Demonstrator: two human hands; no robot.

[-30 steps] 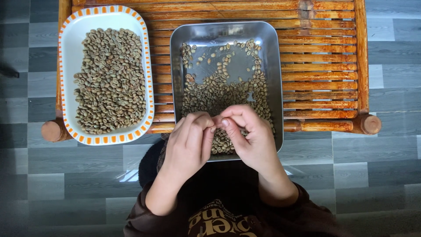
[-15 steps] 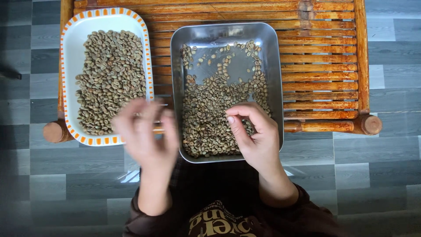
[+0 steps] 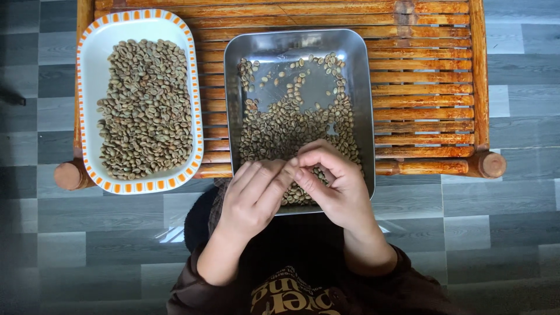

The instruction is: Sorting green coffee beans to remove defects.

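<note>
Head view: beans part sorted, hands meet over steel tray

White dish (image 3: 87, 87) at left is heaped with beans (image 3: 146, 105). Steel tray (image 3: 361, 87), just beside it, keeps many beans (image 3: 286, 125), far end thinning. Left hand (image 3: 254, 195) and right hand (image 3: 338, 184) touch fingertips, seemingly pinching a bean. Bare slatted counter (image 3: 426, 87) lies right.

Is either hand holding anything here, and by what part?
Cannot be told: left hand and right hand meet fingertip to fingertip over the metal tray of beans; any bean pinched is hidden.
</note>
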